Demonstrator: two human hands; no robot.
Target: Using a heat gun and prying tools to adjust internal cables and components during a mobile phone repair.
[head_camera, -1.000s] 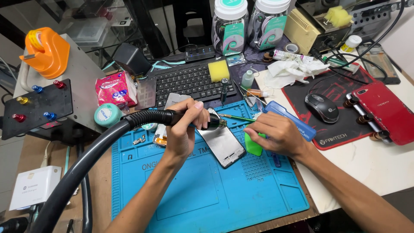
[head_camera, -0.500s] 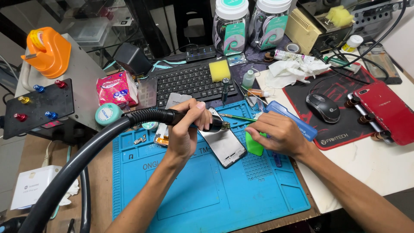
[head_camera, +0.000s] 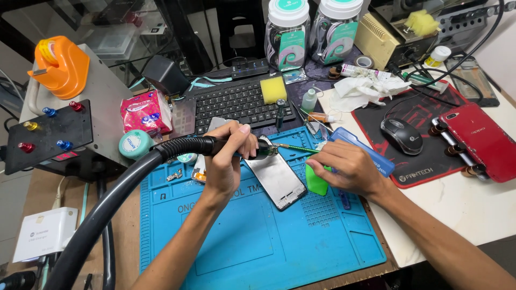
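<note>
My left hand (head_camera: 228, 156) grips the handle of a hot-air tool on a thick black hose (head_camera: 123, 188), its nozzle pointing at the top edge of an opened phone (head_camera: 277, 180). The phone lies face down on a blue work mat (head_camera: 242, 236). My right hand (head_camera: 344, 166) holds thin green tweezers (head_camera: 295, 148) whose tips meet the phone's top edge beside the nozzle. Under that hand lie a green plastic piece (head_camera: 316, 182) and a blue flat tool (head_camera: 365, 153).
Behind the mat are a black keyboard (head_camera: 236, 102) with a yellow sponge (head_camera: 273, 89), small bottles and two jars. To the right lie a mouse (head_camera: 400, 135) and a red phone (head_camera: 478, 140) on a dark pad. A grey station with an orange holder (head_camera: 62, 67) stands left.
Both hands stay at the phone's top edge; the hose has shifted slightly, and the tweezers hold their place.
</note>
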